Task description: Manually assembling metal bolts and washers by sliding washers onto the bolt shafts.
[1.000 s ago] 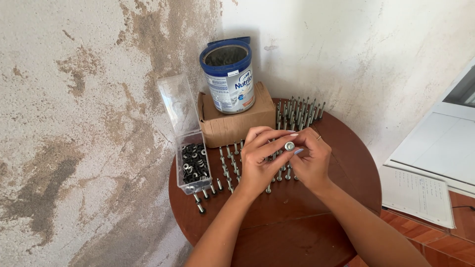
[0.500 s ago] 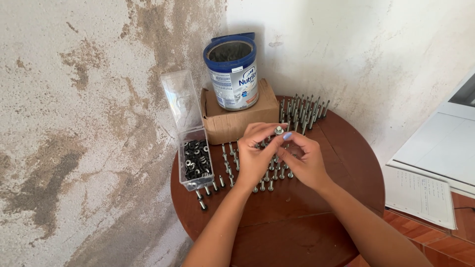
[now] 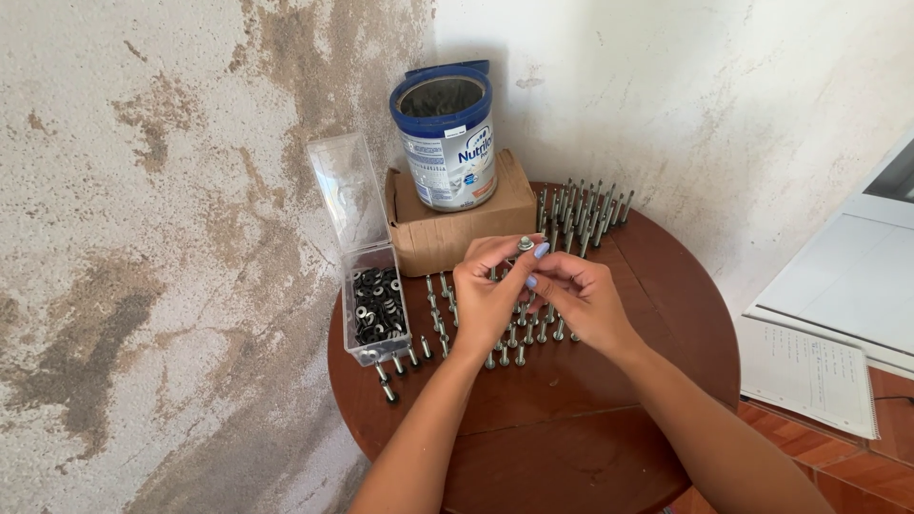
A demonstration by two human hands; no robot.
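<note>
Both hands meet over the middle of a round brown table. The left hand and the right hand touch at the fingertips and together pinch a single small screw, its pale round head poking up just above the fingers. The left hand's fingers are curled narrow around the screw's shaft, and the right hand's thumb and forefinger close on it from the other side; the shaft itself is hidden by the fingers.

Directly under and just in front of the hands stand rows of upright screws, heads down on the table. A second, denser cluster of standing screws sits beyond the right hand, near the wall.

Just to the left of the left hand lies a clear plastic box with its lid tipped open against the wall; it holds dark washers. A few loose screws lie at the near end of that box.

Beyond the hands, against the wall, a cardboard box carries an open blue and silver tin.

Well off to the right of the right hand, lower than the table, a lined notebook lies on the floor.
</note>
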